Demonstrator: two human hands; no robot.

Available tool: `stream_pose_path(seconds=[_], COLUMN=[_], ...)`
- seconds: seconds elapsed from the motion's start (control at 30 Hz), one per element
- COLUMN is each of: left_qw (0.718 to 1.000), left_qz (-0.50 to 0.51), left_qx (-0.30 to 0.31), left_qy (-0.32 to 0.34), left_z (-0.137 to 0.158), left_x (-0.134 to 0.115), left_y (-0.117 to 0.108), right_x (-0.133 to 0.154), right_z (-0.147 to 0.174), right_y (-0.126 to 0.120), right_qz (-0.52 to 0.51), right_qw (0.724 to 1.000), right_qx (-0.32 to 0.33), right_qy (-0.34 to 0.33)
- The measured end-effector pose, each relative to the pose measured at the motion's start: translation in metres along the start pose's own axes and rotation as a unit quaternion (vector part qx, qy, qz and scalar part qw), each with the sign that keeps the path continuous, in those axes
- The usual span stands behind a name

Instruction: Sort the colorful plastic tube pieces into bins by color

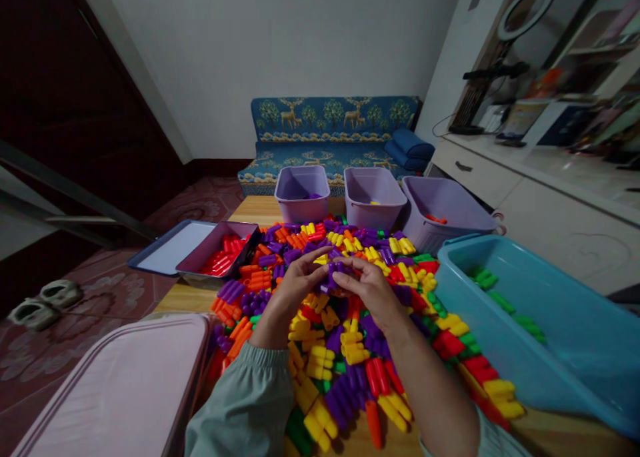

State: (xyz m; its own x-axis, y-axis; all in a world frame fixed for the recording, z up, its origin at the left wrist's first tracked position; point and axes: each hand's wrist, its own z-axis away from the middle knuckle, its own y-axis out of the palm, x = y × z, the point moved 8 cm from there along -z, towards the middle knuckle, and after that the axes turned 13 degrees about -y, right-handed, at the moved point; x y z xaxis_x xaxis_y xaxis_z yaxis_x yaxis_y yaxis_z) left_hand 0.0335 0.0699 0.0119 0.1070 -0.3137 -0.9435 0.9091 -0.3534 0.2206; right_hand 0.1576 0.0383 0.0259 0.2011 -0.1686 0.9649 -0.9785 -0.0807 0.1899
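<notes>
Over the middle of a spread of plastic building blocks, both hands meet at a purple building block. My left hand has its fingers closed round the left side of the block. From the right, my right hand pinches the same block between thumb and fingers. A bit of yellow shows between the hands; whether it is held or lies behind, I cannot tell. Loose blocks in yellow, purple, red, orange and green lie all around, many of them stuck together in short rows.
Three lilac bins stand at the table's back: a left bin with purple pieces, a middle bin with yellow, a right bin with red-orange. A turquoise tub holds green ones. An open tin holds red ones. A pale lid is front left.
</notes>
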Motion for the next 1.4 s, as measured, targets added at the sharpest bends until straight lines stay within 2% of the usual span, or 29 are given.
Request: stream_pose_path(seconds=[0.17, 0.27, 0.37, 0.47, 0.53, 0.67, 0.77, 0.87, 0.97, 1.07, 1.13, 1.23, 1.3, 1.4], left_qw=[1.0, 0.999, 0.996, 0.987, 0.988, 0.998, 0.999, 0.998, 0.997, 0.994, 0.991, 0.984, 0.976, 0.963], left_qz=[-0.008, -0.02, -0.037, -0.074, -0.082, -0.029, -0.002, 0.014, 0.042, 0.073, 0.092, 0.139, 0.182, 0.241], left_qx=[-0.01, -0.021, -0.059, -0.111, -0.107, -0.05, -0.044, -0.029, -0.036, -0.064, -0.084, -0.105, -0.113, -0.112], left_qy=[0.013, 0.03, 0.061, 0.085, 0.07, 0.002, -0.028, -0.046, -0.047, -0.046, -0.041, -0.037, -0.04, -0.034], left_z=[0.003, 0.006, 0.009, 0.011, 0.011, 0.011, 0.011, 0.009, 0.006, 0.005, 0.004, 0.005, 0.006, 0.007], left_x=[-0.007, -0.014, -0.021, -0.026, -0.024, -0.014, -0.009, -0.004, -0.001, 0.002, 0.002, 0.002, 0.002, 0.002], left_y=[0.0, 0.002, -0.001, -0.004, 0.0, 0.014, 0.016, 0.017, 0.015, 0.008, 0.002, -0.006, -0.009, -0.011], right_x=[0.001, -0.001, -0.001, 0.002, 0.002, 0.0, 0.004, 0.014, 0.013, -0.001, -0.013, -0.029, -0.032, -0.028], right_z=[-0.003, -0.006, -0.006, -0.004, -0.003, -0.003, -0.006, -0.008, -0.009, -0.011, -0.011, -0.01, -0.01, -0.014], right_y=[-0.008, -0.017, -0.024, -0.024, -0.023, -0.02, -0.025, -0.024, -0.018, -0.017, -0.022, -0.033, -0.035, -0.034], right_qz=[-0.017, -0.021, -0.028, -0.035, -0.033, 0.0, 0.085, 0.163, 0.182, 0.127, 0.068, -0.028, -0.076, -0.115], right_qw=[1.0, 0.997, 0.992, 0.989, 0.99, 0.994, 0.988, 0.969, 0.967, 0.984, 0.992, 0.99, 0.987, 0.988], right_qx=[-0.019, -0.066, -0.115, -0.137, -0.134, -0.108, -0.108, -0.103, -0.073, -0.057, -0.084, -0.14, -0.143, -0.098], right_qy=[-0.013, -0.03, -0.04, -0.033, -0.016, -0.014, -0.073, -0.153, -0.164, -0.113, -0.069, -0.015, -0.009, -0.032])
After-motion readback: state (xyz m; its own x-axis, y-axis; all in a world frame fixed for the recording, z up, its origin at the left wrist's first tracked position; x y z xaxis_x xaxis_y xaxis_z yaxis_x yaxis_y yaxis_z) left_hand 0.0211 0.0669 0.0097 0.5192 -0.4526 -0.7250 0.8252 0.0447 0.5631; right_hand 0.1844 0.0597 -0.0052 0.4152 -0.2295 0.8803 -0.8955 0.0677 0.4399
